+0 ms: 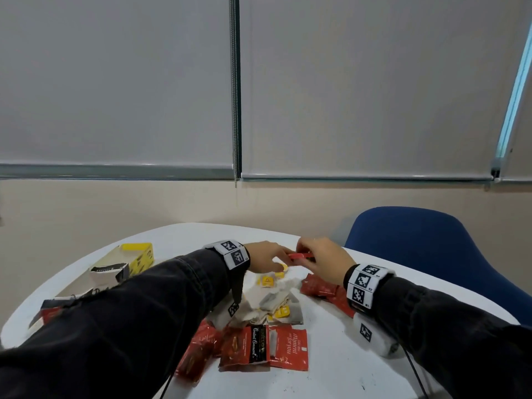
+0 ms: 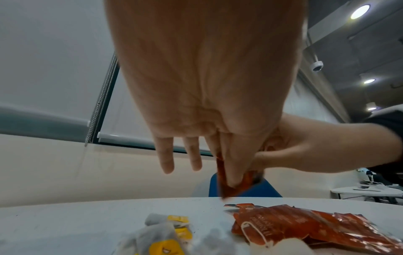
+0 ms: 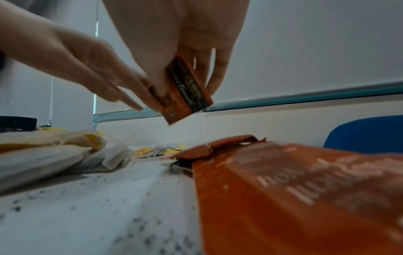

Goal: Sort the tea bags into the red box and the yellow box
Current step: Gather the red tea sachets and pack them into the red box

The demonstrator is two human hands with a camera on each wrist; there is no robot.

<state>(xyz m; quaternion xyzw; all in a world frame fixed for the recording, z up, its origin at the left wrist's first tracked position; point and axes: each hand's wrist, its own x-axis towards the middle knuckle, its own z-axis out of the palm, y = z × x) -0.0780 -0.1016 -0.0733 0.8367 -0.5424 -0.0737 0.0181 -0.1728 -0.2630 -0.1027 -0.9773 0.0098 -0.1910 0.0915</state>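
Both my hands meet over the far side of the white table [image 1: 331, 378]. Between them is a red tea bag sachet [image 1: 299, 256], held above the pile. My left hand [image 1: 283, 253] pinches its left end with thumb and finger [image 2: 231, 172]. My right hand [image 1: 306, 251] grips the other end, and its fingers [image 3: 216, 72] curl round the sachet [image 3: 185, 101]. The yellow box [image 1: 141, 256] stands open at the far left. The red box [image 1: 47, 311] lies nearer at the left, mostly hidden by my left sleeve.
A heap of paper tea bags with yellow tags [image 1: 273, 305] fills the table's middle. Red sachets lie at its front [image 1: 259, 347] and its right [image 1: 319, 286]. A blue chair [image 1: 426, 254] stands beyond the table's right edge, with a wall behind.
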